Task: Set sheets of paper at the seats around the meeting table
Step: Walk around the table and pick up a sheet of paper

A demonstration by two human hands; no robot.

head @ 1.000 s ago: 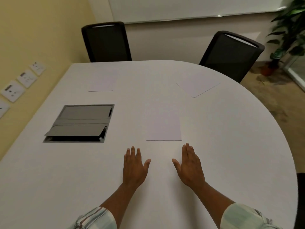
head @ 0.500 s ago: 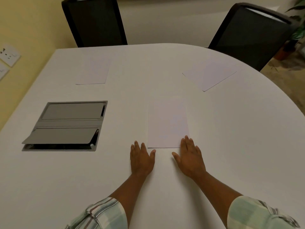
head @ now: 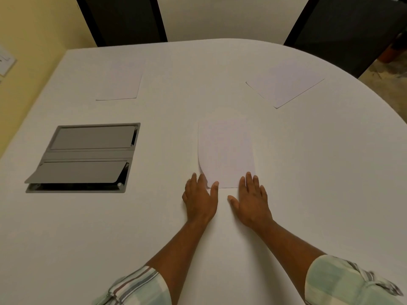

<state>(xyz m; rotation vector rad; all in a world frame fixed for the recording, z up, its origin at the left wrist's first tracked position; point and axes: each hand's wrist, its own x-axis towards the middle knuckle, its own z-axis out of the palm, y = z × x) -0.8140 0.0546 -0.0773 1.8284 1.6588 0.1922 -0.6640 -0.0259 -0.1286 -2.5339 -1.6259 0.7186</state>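
**Both hands at the near edge of the centre sheet**

In the lower middle of the frame I am resting my left hand (head: 200,200) and right hand (head: 251,202) flat on the meeting table (head: 330,194), palms down, fingers spread wide and holding nothing. The left thumb and forefinger are touching the near left corner of the nearest sheet (head: 226,153), which is curling up slightly there; the right fingertips are lying on its near right edge.

Left of centre, the grey cable hatch (head: 86,157) is sitting with one flap ajar. Further up, a second sheet (head: 121,84) is lying in the upper left before a dark chair (head: 123,18), and a third sheet (head: 286,82), turned at an angle, is lying in the upper right before another chair (head: 343,29).

My worry: if I am pushing unevenly, the lifted corner may be creasing or folding under, and thin paper on a smooth top could be skating askew or sliding past its seat.
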